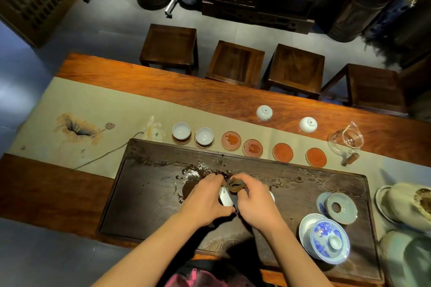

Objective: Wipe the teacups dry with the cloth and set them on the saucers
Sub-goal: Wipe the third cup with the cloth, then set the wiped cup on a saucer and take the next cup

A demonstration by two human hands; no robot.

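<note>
Both hands meet over the dark tray: left hand grips a white teacup, right hand pinches a brown cloth against it.

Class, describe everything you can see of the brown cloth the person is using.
The cloth is a small brown piece of fabric, bunched into soft folds. The right hand pinches it from above and presses it against the white teacup that the left hand holds, over the dark wooden tea tray. Only its folded top edge shows; the fingers hide the rest, so its full shape and any pattern cannot be told.
</note>
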